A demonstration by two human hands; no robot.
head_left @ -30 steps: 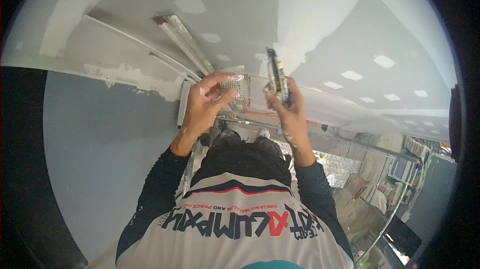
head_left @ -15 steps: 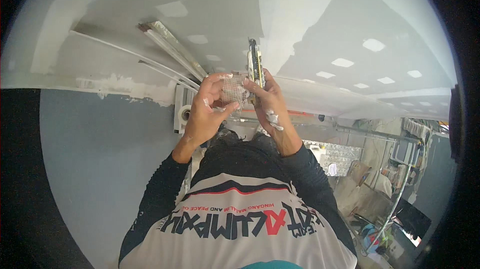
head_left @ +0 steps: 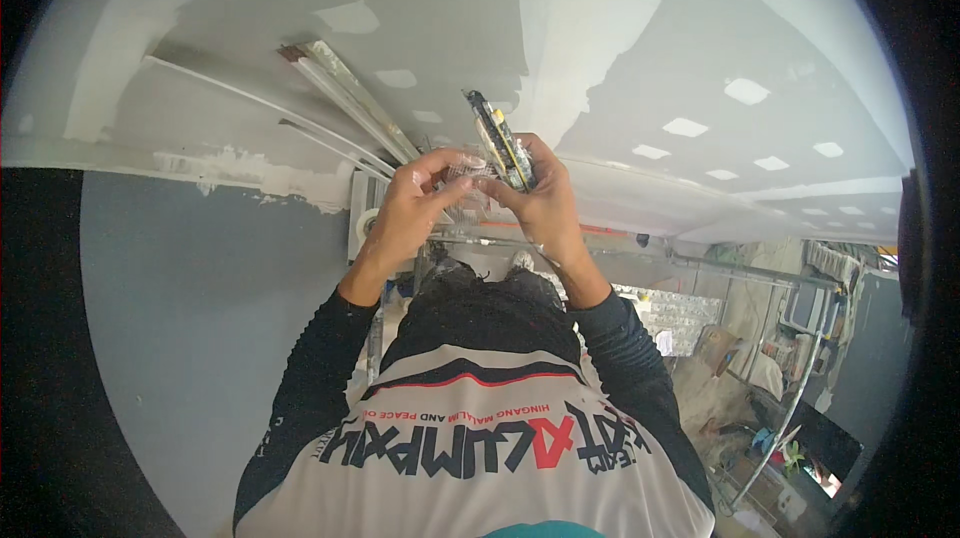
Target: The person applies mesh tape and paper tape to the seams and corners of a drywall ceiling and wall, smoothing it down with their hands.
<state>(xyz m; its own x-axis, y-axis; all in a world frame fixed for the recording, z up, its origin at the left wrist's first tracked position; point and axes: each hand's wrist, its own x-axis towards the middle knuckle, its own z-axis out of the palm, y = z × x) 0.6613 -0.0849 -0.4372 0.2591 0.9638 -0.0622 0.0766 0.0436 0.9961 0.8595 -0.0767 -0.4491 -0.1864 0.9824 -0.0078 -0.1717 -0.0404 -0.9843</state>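
Observation:
My left hand (head_left: 408, 208) is closed, pinching a piece of pale open-weave mesh tape (head_left: 466, 200) between thumb and fingers. My right hand (head_left: 545, 200) is wrapped round a long, narrow black-and-yellow tool (head_left: 497, 138) smeared with white compound; its exact kind is unclear. The tool points up and to the left. My right thumb reaches to the mesh's edge, and the two hands nearly meet there. Parts of the mesh and the tool's lower end are hidden by my fingers.
Long pale boards (head_left: 345, 88) lean at the upper left beside a thin white strip. A grey wall (head_left: 210, 338) fills the left. Patched panels (head_left: 640, 48) spread overhead. At the right stand a metal scaffold frame (head_left: 800, 403) and clutter. My shoes (head_left: 522, 261) show below my hands.
The tool in my right hand has tilted to the left. My right hand has turned with it, and the mesh between my hands has crumpled and shows less.

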